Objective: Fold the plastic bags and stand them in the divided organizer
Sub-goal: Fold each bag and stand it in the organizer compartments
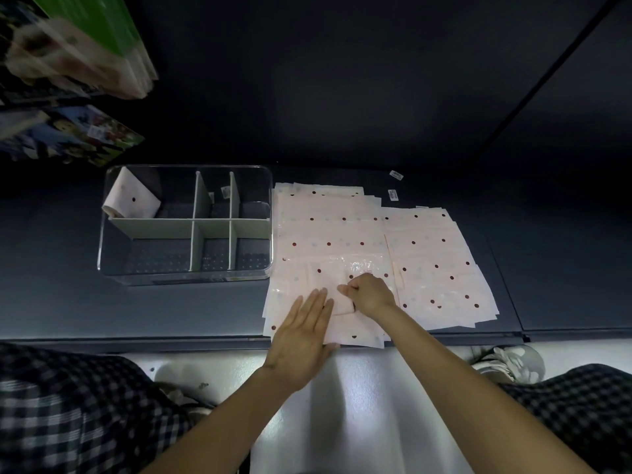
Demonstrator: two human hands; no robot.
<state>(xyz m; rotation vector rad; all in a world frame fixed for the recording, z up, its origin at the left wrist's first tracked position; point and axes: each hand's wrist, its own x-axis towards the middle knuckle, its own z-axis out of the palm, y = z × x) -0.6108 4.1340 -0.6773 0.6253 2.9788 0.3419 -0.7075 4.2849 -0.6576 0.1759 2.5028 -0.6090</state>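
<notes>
We work at a dark bench [68, 302]. Flat pink dotted bags [342, 234] lie spread just right of the clear organizer [184, 271], touching its right wall. One folded bag [131, 198] stands tilted in the organizer's far left compartment. Near the organizer's front right corner, our left hand [302, 340] presses flat, fingers straight, on a bag, while our right hand [369, 294] pinches its rolled fold [342, 304].
</notes>
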